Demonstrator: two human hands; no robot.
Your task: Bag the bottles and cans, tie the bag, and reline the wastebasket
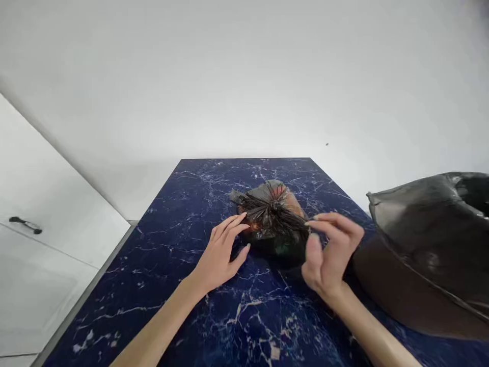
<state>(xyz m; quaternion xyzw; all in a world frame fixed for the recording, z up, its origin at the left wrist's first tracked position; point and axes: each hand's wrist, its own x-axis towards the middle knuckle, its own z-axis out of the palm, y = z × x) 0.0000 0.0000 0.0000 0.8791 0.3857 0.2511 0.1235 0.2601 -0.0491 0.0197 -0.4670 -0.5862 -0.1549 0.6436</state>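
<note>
A black, thin plastic bag (280, 239) is gathered into a knot on top. It sits on the dark blue marbled table, and reddish, orange and green contents show dimly through it; their kind I cannot make out. My left hand (219, 255) is open, its fingertips against the bag's left side and its thumb spread apart. Beside the bag's right side, my right hand (330, 255) has bent fingers, with a gap between thumb and fingers. Its fingertips are close to the end of the bag's gathered plastic; whether they touch it is unclear.
At the right stands a large brown bin (393, 290) with a black liner (420, 219) folded over its rim. A white wall (244, 92) rises behind the table (214, 173). A white cabinet door with a black handle (25, 224) is at the left.
</note>
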